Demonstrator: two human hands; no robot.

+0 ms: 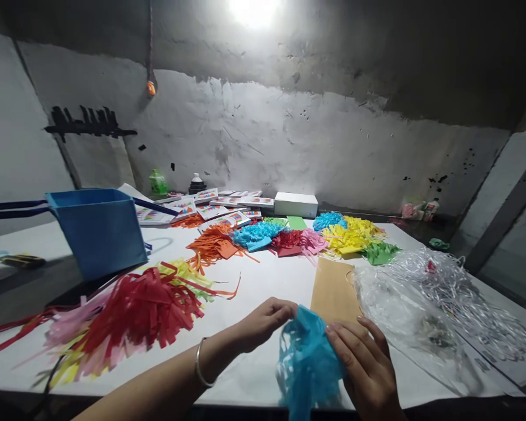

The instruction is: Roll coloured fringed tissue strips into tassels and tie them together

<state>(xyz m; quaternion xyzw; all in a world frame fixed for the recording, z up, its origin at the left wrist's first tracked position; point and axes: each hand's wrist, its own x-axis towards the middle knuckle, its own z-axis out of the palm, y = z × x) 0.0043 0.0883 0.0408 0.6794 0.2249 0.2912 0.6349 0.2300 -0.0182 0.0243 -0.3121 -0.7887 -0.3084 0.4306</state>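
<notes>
White bench [272, 280], near side, right of centre: blue fringed-paper bundle [312, 345], held up. Left hand [267, 320] pinches its upper-left corner; right hand [368, 363] has fingers along its right edge, grip can't tell. Best handled by the solid top, fringe hanging free.

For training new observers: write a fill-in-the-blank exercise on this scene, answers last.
The left hand and right hand hold a fringed bundle of papery strips coloured ____.
The crumpled clear plastic bag lies to the ____ of the flat tan rectangular sheet.
In the large fringed papery heap at the left, the strips filling the middle are ____.

Missing words: blue; right; red.
</notes>
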